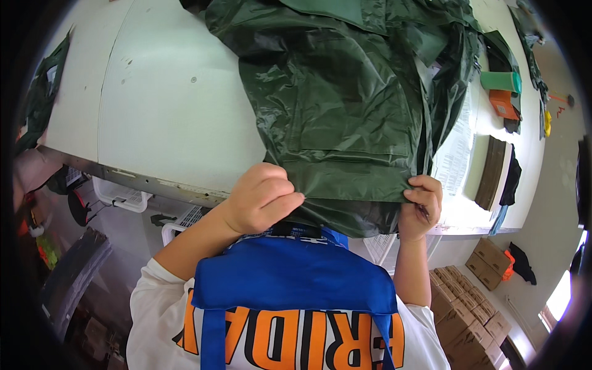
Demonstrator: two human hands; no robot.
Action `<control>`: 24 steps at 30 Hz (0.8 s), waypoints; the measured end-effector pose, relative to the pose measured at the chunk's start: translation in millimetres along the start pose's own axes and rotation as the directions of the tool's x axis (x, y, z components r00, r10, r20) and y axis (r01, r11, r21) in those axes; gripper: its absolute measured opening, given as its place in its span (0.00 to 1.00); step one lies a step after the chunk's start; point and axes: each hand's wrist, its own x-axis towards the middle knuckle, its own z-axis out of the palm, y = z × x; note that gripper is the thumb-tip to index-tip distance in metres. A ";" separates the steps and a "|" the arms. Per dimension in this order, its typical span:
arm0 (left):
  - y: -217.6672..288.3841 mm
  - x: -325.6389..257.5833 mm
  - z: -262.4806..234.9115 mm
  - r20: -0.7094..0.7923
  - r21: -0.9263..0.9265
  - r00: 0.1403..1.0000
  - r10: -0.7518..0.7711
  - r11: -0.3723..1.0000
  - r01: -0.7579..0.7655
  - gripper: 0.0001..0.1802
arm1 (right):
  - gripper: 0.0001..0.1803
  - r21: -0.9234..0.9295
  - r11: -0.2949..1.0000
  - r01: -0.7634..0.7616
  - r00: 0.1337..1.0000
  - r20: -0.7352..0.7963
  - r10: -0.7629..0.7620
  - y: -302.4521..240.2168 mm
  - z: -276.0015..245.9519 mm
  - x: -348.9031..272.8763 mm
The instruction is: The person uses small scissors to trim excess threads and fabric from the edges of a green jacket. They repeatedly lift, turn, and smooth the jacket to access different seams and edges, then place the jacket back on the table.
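Orange lettering [318, 339] on white shirt [154, 314]

Glossy dark-green garment [351, 108], creased, across near edge of white table [166, 98]

The bare left hand [262, 197] is curled into a pinch, the bare left forearm [200, 240] angled toward two o'clock; the bare right hand [423, 206] is likewise pinched, the bare right forearm [412, 268] pointed toward twelve.

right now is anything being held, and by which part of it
The dark green garment: left hand and right hand pinch opposite ends of its straight lower edge.
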 end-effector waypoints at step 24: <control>-75.4 69.8 20.2 0.238 0.468 0.785 -0.571 0.776 0.423 0.38 | 0.11 -0.226 0.882 -0.414 0.909 -0.050 0.414 148.5 35.6 105.8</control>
